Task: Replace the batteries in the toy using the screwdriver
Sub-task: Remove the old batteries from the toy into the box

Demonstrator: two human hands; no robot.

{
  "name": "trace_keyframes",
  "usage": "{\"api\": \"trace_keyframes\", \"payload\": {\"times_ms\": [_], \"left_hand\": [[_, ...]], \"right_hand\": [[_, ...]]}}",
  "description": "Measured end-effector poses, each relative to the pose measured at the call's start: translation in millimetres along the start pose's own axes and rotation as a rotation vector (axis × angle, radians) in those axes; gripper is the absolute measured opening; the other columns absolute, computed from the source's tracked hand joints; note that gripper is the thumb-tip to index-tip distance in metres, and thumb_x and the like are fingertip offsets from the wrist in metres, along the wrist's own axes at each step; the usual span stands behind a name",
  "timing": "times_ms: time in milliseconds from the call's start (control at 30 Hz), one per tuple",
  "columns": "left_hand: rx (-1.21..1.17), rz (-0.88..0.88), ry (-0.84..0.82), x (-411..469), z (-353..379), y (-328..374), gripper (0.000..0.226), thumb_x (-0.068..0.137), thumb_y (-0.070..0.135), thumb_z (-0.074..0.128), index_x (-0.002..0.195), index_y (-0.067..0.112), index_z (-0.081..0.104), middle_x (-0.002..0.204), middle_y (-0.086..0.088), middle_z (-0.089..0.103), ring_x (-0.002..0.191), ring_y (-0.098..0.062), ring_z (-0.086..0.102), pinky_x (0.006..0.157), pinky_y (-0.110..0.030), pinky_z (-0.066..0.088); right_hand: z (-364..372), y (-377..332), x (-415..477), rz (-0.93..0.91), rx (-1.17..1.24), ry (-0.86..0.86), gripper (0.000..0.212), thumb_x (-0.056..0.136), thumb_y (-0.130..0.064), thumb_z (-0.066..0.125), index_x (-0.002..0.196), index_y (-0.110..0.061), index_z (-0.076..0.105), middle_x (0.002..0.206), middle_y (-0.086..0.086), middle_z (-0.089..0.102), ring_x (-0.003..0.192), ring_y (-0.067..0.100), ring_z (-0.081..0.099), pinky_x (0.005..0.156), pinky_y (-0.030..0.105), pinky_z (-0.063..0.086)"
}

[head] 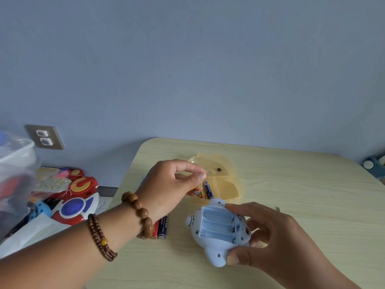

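1. My right hand (277, 236) grips the blue toy (216, 228) on the table (281, 176), thumb on its near end and fingers curled round its right side. The toy's open battery bay faces up.
2. My left hand (166, 184) pinches an orange battery (198, 189) over the yellow tray (228, 189), just beyond the toy.
3. A blue battery (209, 190) lies in that tray.
4. Two batteries (162, 226) lie left of the toy, by my left wrist.

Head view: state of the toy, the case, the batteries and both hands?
Light blue plastic toy: battery bay uncovered, empty.
Yellow bear-shaped plastic case: lid open, batteries inside.
Orange battery: pinched by left hand, over the case.
Red and dark blue batteries: lying loose on pale wood table.
Right hand: grips the toy.
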State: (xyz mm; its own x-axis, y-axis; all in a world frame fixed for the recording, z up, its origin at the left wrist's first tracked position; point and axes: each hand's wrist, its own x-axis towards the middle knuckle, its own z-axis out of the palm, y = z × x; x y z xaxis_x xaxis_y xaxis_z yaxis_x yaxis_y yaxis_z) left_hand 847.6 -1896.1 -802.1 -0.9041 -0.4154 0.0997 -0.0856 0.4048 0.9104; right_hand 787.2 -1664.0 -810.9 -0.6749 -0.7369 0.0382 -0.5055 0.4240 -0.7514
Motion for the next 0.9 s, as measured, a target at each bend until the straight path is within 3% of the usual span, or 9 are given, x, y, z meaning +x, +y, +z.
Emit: {"api": "trace_keyframes", "payload": {"times_ms": [67,200,400,567,767,900], "left_hand": [[-0.051,-0.028,-0.079,1.6,-0.5,-3.7,0.026,0.079,0.036,0.081,0.104,0.033,0.074,0.083,0.007,0.079,0.081,-0.003,0.074,0.083,-0.017,0.053],[-0.050,0.023,-0.113,8.4,-4.1,-13.6,0.046,0.067,0.021,0.092,0.109,0.026,0.072,0.093,0.000,0.078,0.086,-0.010,0.075,0.088,-0.031,0.059],[0.339,0.220,-0.076,22.5,-11.4,-17.8,0.036,0.065,0.036,0.091,0.096,0.037,0.073,0.100,0.021,0.068,0.091,0.000,0.063,0.077,-0.023,0.056],[0.385,0.206,-0.148,29.2,-11.4,-27.4,0.033,0.065,0.042,0.089,0.093,0.039,0.072,0.105,0.021,0.069,0.087,0.000,0.064,0.077,-0.033,0.058],[0.417,0.267,-0.195,33.0,-10.2,-30.3,0.024,0.071,0.035,0.087,0.092,0.032,0.077,0.113,0.022,0.065,0.089,-0.002,0.063,0.076,-0.020,0.054],[0.486,0.314,-0.216,32.8,-10.9,-31.9,0.022,0.075,0.041,0.083,0.094,0.034,0.075,0.116,0.026,0.062,0.093,0.001,0.061,0.081,-0.019,0.052]], "right_hand": [[-0.2,1.3,0.3,-0.002,-0.001,-0.002,0.073,0.046,-0.043,0.097,0.112,-0.051,0.068,0.102,-0.025,0.068,0.080,0.009,0.067,0.071,0.021,0.058],[-0.1,2.9,0.1,-0.005,-0.014,-0.005,0.075,0.047,-0.044,0.097,0.115,-0.050,0.067,0.104,-0.023,0.068,0.080,0.011,0.066,0.070,0.022,0.058],[0.0,4.4,0.1,0.004,-0.001,-0.002,0.079,0.043,-0.055,0.092,0.116,-0.057,0.063,0.104,-0.021,0.068,0.075,0.012,0.067,0.071,0.024,0.058],[-1.1,4.5,0.8,-0.002,0.011,-0.003,0.076,0.045,-0.050,0.096,0.115,-0.052,0.067,0.103,-0.022,0.069,0.070,0.010,0.065,0.069,0.021,0.057],[0.5,4.1,1.5,-0.004,0.028,0.009,0.075,0.044,-0.045,0.098,0.113,-0.050,0.068,0.103,-0.022,0.069,0.068,0.009,0.064,0.069,0.024,0.058],[0.2,3.4,1.2,0.003,0.033,0.001,0.074,0.045,-0.038,0.099,0.111,-0.049,0.068,0.099,-0.027,0.068,0.066,0.003,0.062,0.065,0.014,0.054]]}}
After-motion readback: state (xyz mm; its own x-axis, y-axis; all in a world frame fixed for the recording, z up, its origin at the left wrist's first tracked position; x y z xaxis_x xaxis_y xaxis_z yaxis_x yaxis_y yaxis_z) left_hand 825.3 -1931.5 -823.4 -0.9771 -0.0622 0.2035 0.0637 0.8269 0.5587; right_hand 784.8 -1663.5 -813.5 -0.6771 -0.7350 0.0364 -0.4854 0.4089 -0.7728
